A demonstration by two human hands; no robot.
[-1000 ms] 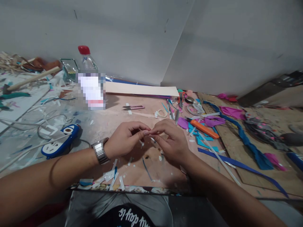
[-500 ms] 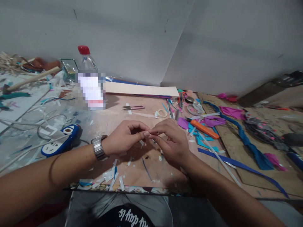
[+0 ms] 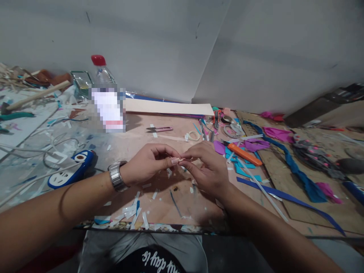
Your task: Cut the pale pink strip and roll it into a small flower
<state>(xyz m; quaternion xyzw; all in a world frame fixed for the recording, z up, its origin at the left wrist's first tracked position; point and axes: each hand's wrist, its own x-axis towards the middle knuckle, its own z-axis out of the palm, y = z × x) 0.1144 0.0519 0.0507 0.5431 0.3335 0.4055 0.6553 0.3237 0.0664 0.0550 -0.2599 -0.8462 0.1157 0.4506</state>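
Observation:
My left hand (image 3: pixel 150 163) and my right hand (image 3: pixel 208 167) meet fingertip to fingertip above the middle of the table. Each pinches thumb against forefinger on a tiny pale piece (image 3: pixel 180 160), too small to name. A metal-banded watch (image 3: pixel 116 176) circles my left wrist. Beyond the hands lie small thread snips (image 3: pixel 159 129) and a roll of cream tape (image 3: pixel 194 135). To the right of my right hand, an orange utility knife (image 3: pixel 244 154) rests on blue and purple scraps.
A blue-and-white power strip (image 3: pixel 71 170) with cables lies at left, near a red-capped bottle (image 3: pixel 104 74). Long cream card (image 3: pixel 169 107) lies by the wall. At right, a twisted blue strip (image 3: pixel 295 167) crosses a brown board (image 3: pixel 280 197). White paper bits (image 3: pixel 131 210) litter the front edge.
My hands stay joined in nearly the same place. The tiny pale piece shows more between the fingertips. The whole view has shifted slightly.

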